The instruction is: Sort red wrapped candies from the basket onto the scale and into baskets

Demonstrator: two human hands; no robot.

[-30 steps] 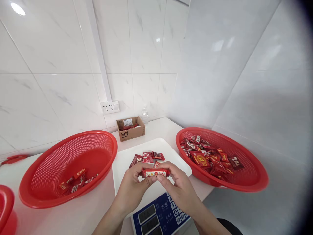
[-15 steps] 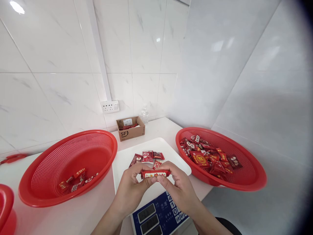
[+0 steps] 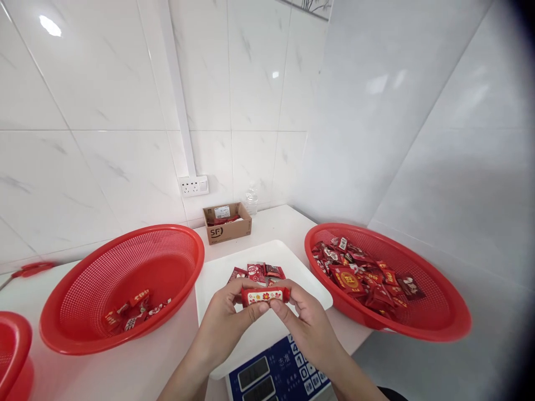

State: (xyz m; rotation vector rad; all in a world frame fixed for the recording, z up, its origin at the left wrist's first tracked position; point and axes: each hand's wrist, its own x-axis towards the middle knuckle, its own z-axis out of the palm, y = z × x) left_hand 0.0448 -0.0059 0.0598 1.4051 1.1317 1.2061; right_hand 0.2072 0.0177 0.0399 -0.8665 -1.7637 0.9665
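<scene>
Both hands pinch one small candy packet (image 3: 264, 295), red at the ends with a white flowered band. My left hand (image 3: 225, 326) grips its left end and my right hand (image 3: 307, 323) its right end, fingers closed. They hold it just above the white tray of a scale (image 3: 217, 275). Several red candy packets (image 3: 259, 272) lie on the tray beyond the hands. The scale's blue keypad and displays (image 3: 278, 376) sit below my wrists.
A red mesh basket (image 3: 125, 245) on the left holds a few packets. A second red basket (image 3: 418, 328) on the right holds many. A small cardboard box (image 3: 228, 224) and a clear bottle (image 3: 251, 199) stand by the tiled wall. Part of another red basket (image 3: 14, 345) shows far left.
The hands and packet stay as they were; only the head camera has shifted slightly, moving everything a little in the picture.
</scene>
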